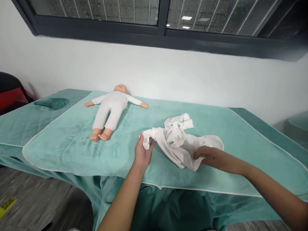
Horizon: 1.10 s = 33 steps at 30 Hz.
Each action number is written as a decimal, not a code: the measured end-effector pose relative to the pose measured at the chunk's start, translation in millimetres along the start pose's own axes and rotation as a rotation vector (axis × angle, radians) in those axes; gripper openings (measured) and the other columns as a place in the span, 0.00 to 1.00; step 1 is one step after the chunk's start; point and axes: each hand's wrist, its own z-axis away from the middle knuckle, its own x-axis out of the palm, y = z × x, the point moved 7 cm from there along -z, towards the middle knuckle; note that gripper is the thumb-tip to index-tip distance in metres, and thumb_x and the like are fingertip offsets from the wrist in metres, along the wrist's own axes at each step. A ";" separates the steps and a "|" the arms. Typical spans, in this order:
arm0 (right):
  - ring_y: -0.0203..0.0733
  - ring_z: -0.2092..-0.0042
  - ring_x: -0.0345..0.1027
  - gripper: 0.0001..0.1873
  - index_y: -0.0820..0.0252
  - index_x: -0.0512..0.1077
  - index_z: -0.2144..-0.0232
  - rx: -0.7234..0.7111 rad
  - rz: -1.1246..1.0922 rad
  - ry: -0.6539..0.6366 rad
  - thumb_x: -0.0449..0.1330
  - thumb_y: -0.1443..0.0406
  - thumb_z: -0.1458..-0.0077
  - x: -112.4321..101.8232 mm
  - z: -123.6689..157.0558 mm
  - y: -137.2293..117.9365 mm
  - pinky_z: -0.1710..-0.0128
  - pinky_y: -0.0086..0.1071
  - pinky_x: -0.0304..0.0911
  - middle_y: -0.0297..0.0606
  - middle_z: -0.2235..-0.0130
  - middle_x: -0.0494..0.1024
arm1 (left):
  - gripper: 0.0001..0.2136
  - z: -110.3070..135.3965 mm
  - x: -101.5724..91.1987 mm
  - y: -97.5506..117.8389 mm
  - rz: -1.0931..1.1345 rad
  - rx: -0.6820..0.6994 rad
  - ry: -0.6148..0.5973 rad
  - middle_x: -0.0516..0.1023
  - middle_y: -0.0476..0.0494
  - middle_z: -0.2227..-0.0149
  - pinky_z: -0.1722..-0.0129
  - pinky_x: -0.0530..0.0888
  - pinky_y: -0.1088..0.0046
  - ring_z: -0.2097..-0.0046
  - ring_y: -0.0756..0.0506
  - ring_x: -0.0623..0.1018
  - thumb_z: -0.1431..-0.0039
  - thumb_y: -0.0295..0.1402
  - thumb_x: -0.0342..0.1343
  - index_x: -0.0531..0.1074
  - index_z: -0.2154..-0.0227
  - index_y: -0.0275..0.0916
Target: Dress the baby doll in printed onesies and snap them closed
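Note:
A white baby garment (176, 138) with small green and dark prints lies bunched on the green bed cover, partly turned so that its plain side shows. My left hand (143, 150) is closed on one end of it, apparently a sleeve, with the thumb at the cuff. At the other end, my right hand (210, 157) reaches into the cloth near its lower opening; the fingers are curled against the fabric and partly hidden by it. To the left, a baby doll (111, 107) in a white bodysuit lies on its back, arms spread, touched by neither hand.
The bed (72, 144) has a light green cover over a darker quilted one, with a face hole (51, 103) at the left. Behind it stand a white wall (168, 77) and a dark-framed window (163, 19). A black and red object (12, 94) is at far left.

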 end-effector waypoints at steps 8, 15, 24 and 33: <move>0.54 0.35 0.54 0.34 0.43 0.54 0.36 -0.242 0.206 0.342 0.58 0.56 0.43 -4.0 -54.0 -53.3 0.40 0.49 0.59 0.37 0.33 0.57 | 0.12 18.6 9.8 62.9 -0.047 0.067 0.107 0.79 0.46 0.67 0.67 0.79 0.70 0.69 0.49 0.78 0.35 0.40 0.52 0.74 0.61 0.36; 0.52 0.39 0.59 0.22 0.58 0.71 0.52 -0.324 0.590 0.308 0.51 0.73 0.49 29.9 -141.5 -71.2 0.38 0.50 0.47 0.45 0.42 0.71 | 0.09 25.4 2.8 115.9 -0.133 0.173 0.286 0.76 0.48 0.72 0.74 0.75 0.80 0.74 0.52 0.76 0.35 0.35 0.52 0.72 0.68 0.35; 0.48 0.67 0.66 0.09 0.57 0.68 0.69 0.027 0.823 0.559 0.50 0.61 0.43 -61.5 -70.1 5.0 0.72 0.35 0.49 0.44 0.68 0.76 | 0.09 30.6 -53.9 160.2 -0.842 0.436 0.576 0.75 0.46 0.63 0.59 0.76 0.66 0.60 0.45 0.77 0.49 0.30 0.60 0.70 0.64 0.39; 0.62 0.72 0.71 0.11 0.53 0.69 0.83 0.495 0.721 0.356 0.59 0.56 0.55 -80.2 -16.3 137.0 0.74 0.52 0.61 0.51 0.73 0.77 | 0.11 14.8 51.4 111.1 -2.241 0.865 0.066 0.76 0.35 0.55 0.37 0.52 0.39 0.46 0.34 0.71 0.40 0.27 0.47 0.73 0.60 0.36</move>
